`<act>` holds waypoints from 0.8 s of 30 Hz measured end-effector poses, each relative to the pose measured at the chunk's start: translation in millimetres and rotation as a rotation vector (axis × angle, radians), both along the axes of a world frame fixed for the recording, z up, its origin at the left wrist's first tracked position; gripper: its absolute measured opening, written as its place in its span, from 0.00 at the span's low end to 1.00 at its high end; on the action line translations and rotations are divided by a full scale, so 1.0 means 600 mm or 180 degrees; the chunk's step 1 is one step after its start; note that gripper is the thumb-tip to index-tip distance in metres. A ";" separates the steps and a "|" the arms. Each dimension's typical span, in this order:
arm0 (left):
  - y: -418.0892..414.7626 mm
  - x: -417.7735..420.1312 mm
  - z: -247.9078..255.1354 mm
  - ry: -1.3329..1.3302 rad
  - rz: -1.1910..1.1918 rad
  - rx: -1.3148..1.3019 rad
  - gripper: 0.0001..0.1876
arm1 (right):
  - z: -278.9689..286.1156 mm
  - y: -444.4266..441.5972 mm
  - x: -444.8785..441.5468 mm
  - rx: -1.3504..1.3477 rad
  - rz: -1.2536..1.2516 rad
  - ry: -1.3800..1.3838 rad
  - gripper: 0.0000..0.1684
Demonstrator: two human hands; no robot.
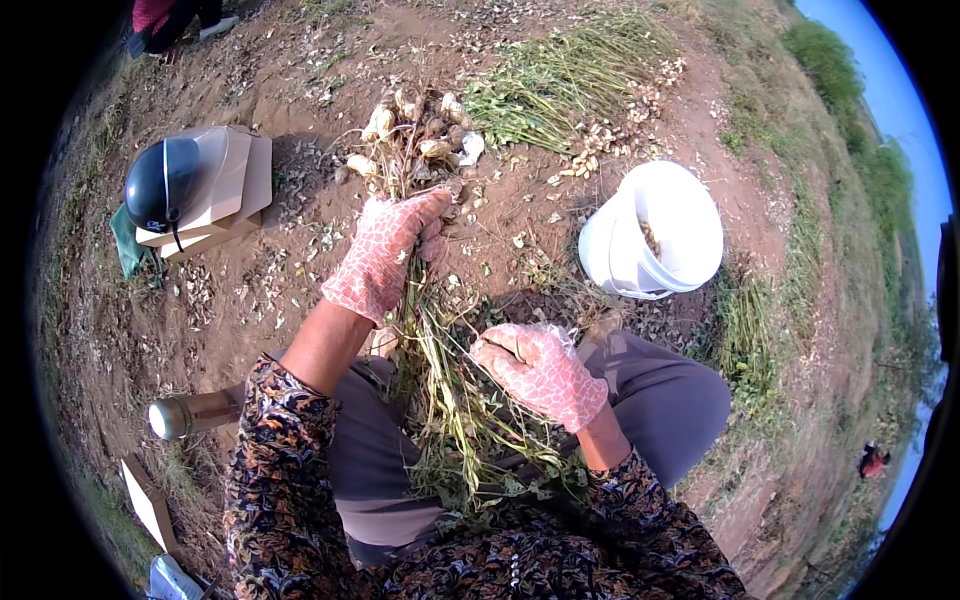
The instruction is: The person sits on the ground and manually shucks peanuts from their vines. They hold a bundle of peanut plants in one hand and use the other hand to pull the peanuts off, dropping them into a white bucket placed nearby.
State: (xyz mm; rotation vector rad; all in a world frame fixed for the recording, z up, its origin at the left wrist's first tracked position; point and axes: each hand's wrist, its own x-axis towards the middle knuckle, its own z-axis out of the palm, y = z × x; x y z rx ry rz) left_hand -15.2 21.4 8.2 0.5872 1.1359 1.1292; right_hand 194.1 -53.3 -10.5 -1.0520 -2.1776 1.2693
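My left hand (pixel 394 251), in a pink patterned glove, is closed around the stems of a bunch of peanut plants (pixel 457 375) just below the roots. Peanut pods (pixel 381 121) with soil on them stick out beyond that fist, and the leafy stems hang back over my lap. My right hand (pixel 540 371), gloved the same way, is beside the stems at the right, its fingers curled with thumb and fingertips near each other; whether something small is between them I cannot tell. A white plastic bucket (pixel 607 240) with some peanuts (pixel 649 238) inside stands tilted in view at the right.
A pile of peanut plants (pixel 570 82) lies on the soil ahead. At the left are a cardboard box (pixel 251 172) with a dark helmet (pixel 161 184) on it and a metallic bottle (pixel 191 414). More plants (pixel 748 322) lie right of the bucket. Another person (pixel 180 22) is at the upper left.
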 end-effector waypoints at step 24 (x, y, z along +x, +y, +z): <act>-0.020 -0.011 0.033 0.0298 -0.0292 0.0349 0.14 | -0.075 0.091 0.095 -0.2160 -0.2279 0.1181 0.08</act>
